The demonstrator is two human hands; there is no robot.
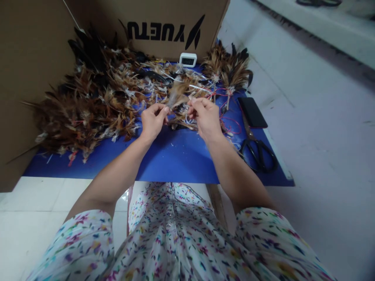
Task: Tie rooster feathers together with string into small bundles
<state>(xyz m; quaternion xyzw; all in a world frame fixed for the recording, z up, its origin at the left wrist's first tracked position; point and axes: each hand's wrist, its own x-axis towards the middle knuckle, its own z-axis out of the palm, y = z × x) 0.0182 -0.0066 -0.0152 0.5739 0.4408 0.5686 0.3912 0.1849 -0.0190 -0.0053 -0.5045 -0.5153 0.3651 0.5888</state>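
The 2 hands are pinching 1 small feather tuft just above the blue board. The left hand is squeezing its fingers together on the tuft's bottom end. The right hand is squeezing its fingers on it too, and maybe a thin thread, too fine to tell. The big feather pile is covering the board's far left side, with tips blurring together. A brown box is standing behind the board, its top cut off and its inside hidden. Scissors and a phone are lying on the board's right side. A small timer is sitting at the board's far edge.
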